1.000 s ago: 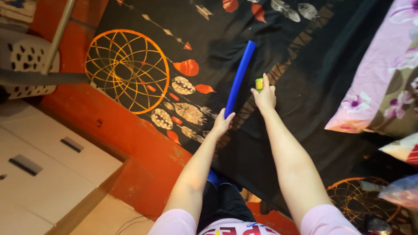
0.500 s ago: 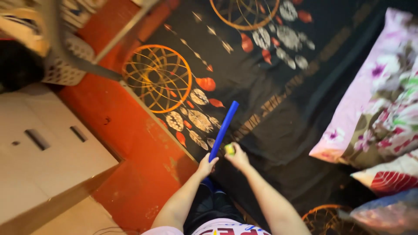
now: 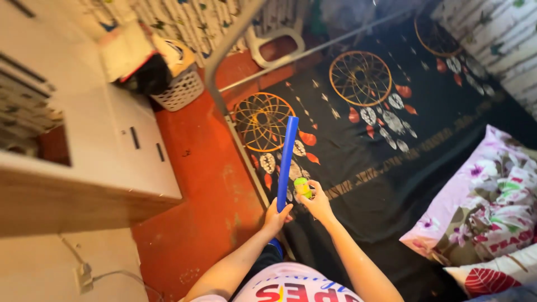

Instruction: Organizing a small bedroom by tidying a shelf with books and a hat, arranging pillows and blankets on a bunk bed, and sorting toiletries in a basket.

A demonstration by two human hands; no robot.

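My left hand (image 3: 276, 216) grips the lower end of a long blue tube (image 3: 287, 157), which points away from me over the edge of the bed. My right hand (image 3: 318, 202) holds a small green and yellow cylinder (image 3: 302, 187) right beside the tube. Both hands hover above the near edge of a black bedsheet (image 3: 386, 168) printed with orange dreamcatchers and feathers.
A floral pink pillow (image 3: 481, 207) lies at the right on the bed. A white drawer cabinet (image 3: 134, 151) stands at the left on the red floor (image 3: 207, 190). A white laundry basket (image 3: 179, 89) sits beyond it. A grey metal bar (image 3: 224, 56) crosses overhead.
The view has swung up and pulled back, showing more of the room. Both hands have drawn closer to my body, with the tube and the small cylinder still in them.
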